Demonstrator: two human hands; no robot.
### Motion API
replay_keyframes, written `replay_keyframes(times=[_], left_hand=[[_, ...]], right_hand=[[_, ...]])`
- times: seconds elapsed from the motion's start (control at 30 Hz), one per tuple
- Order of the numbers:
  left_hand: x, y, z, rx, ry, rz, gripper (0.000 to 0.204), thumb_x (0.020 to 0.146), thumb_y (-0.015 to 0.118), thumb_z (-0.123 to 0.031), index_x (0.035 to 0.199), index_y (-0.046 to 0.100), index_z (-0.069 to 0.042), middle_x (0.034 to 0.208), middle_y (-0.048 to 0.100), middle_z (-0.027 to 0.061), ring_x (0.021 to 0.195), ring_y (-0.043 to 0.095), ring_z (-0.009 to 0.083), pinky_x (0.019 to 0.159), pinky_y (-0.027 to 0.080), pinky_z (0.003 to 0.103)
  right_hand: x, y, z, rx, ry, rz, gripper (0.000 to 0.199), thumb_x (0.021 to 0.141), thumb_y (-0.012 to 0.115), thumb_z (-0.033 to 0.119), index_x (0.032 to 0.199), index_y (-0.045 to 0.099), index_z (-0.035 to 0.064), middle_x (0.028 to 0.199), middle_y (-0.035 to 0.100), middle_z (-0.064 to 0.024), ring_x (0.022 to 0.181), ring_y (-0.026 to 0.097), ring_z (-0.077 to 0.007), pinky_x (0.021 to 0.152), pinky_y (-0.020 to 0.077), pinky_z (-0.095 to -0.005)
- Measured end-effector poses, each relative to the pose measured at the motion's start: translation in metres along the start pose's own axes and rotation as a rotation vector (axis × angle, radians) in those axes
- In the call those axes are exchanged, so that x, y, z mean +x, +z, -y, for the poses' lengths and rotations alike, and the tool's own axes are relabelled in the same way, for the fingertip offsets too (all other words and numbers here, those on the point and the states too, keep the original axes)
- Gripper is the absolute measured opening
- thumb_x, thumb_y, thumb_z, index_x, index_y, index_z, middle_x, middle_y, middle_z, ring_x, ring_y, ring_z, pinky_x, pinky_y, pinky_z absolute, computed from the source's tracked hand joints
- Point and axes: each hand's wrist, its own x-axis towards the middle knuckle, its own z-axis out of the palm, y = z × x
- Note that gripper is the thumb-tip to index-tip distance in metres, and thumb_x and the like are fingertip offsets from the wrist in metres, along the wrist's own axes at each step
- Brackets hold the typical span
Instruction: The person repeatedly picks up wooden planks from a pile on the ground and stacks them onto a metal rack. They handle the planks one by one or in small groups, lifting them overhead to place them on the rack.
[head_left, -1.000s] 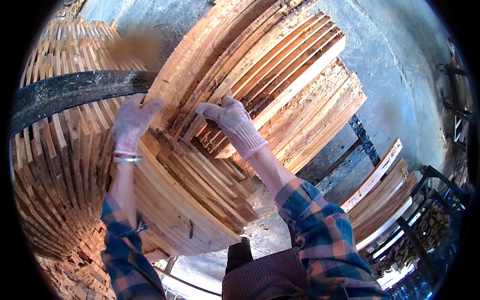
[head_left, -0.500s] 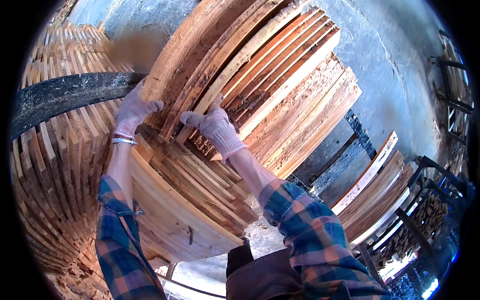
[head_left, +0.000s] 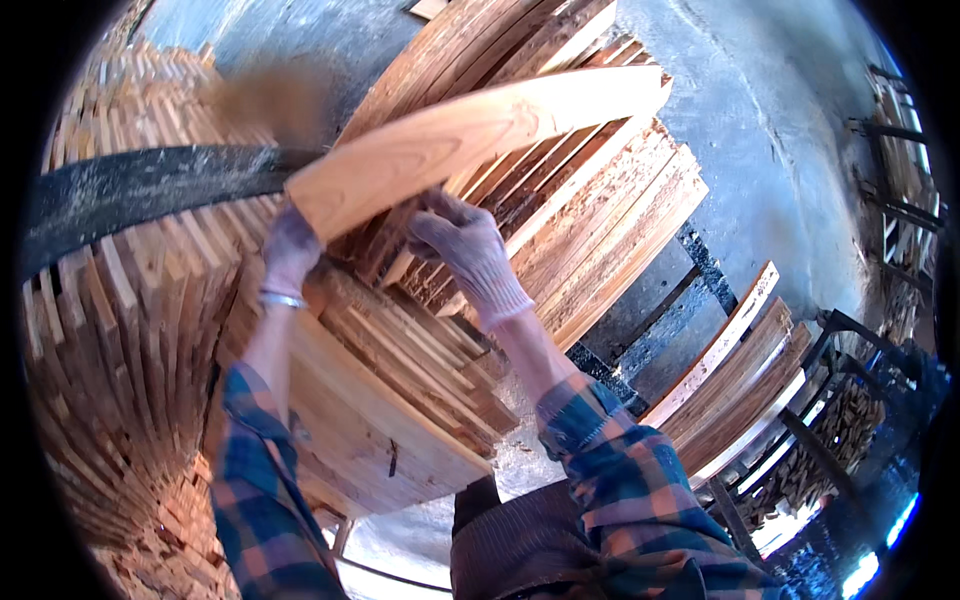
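A pale, curved wooden board (head_left: 470, 130) lies slanted across the top of a stack of sawn planks (head_left: 580, 220), its broad face toward me. My left hand (head_left: 292, 248), in a light knit glove, grips the board's near left end; its fingers are partly hidden by the wood. Against the board's lower edge, my right hand (head_left: 465, 250), gloved too, has its fingers curled closed, with some fingertips out of sight behind the edge. Just below my hands is another pile of curved boards (head_left: 390, 400).
Thin wood slats (head_left: 110, 330) are packed in rows on the left, crossed by a dark metal bar (head_left: 150, 190). At the right, more curved boards (head_left: 740, 390) lie by a dark metal frame (head_left: 820, 450). Grey concrete floor (head_left: 760, 160) stretches beyond the stack.
The pale board has come up off the stack's left side and swung across its top. Both hands have shifted to the right, from the stack's near ends to this board.
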Motion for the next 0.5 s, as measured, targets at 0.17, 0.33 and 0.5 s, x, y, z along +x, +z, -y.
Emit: replay_keyframes(times=[0.17,0.33,0.5], left_hand=[[0.029,-0.003,-0.047,-0.537,-0.393,0.202,0.067,0.077,0.071,-0.015,0.137,0.042,-0.007,0.125,0.058,0.0123,0.099,0.065,0.0219,0.084,0.052,0.032],[0.031,-0.027,-0.072,-0.458,-0.365,0.239,0.058,0.077,0.072,-0.014,0.13,0.051,-0.001,0.101,0.069,0.0094,0.091,0.065,0.016,0.077,0.051,0.029],[0.035,-0.037,-0.088,-0.306,-0.385,0.249,0.051,0.087,0.066,-0.025,0.13,0.051,0.0,0.122,0.059,0.0103,0.108,0.054,0.0152,0.094,0.043,0.028]], right_hand=[[0.001,-0.078,-0.031,0.166,0.083,-0.184,0.027,0.086,0.065,0.013,0.106,0.06,-0.0036,0.095,0.068,-0.0142,0.083,0.068,-0.0265,0.073,0.0574,-0.0381],[-0.013,-0.087,-0.067,0.779,0.013,-0.124,0.045,0.085,0.068,0.021,0.117,0.047,-0.002,0.112,0.058,-0.0171,0.104,0.057,-0.0318,0.091,0.0482,-0.0497],[-0.004,-0.061,-0.065,0.587,0.059,-0.232,0.037,0.086,0.065,0.015,0.114,0.045,0.0009,0.1,0.06,-0.0123,0.083,0.061,-0.0258,0.065,0.0535,-0.0374]])
